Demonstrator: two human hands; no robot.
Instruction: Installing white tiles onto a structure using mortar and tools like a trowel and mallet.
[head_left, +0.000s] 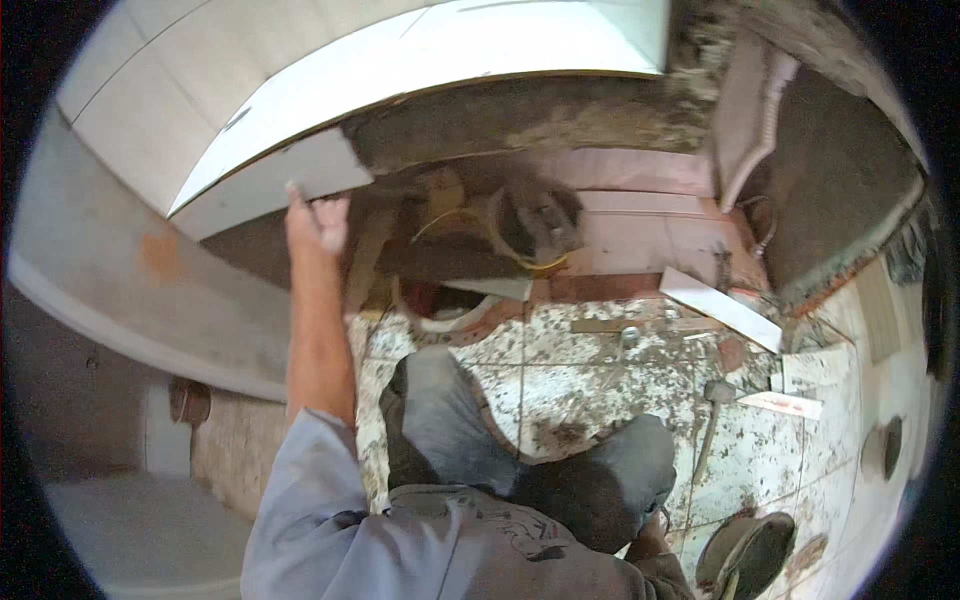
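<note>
My left hand (316,220) is at the lower edge of a pale tile strip (270,185), one finger lying up on its face and the others curled against it. The strip sits under a long white tiled ledge (450,40). Low at the right, my right hand (650,530) is beside my bent knee, mostly hidden, so its grip is unclear. Below the ledge is a rough, dark grey band (520,120).
A dark bucket (535,220), a round container (440,310), a loose white tile (720,305) and a hammer-like tool (715,395) lie ahead on the mortar-spattered floor (600,390). A curved grey wall (120,280) runs along the left. A dark pan (745,555) is at lower right.
</note>
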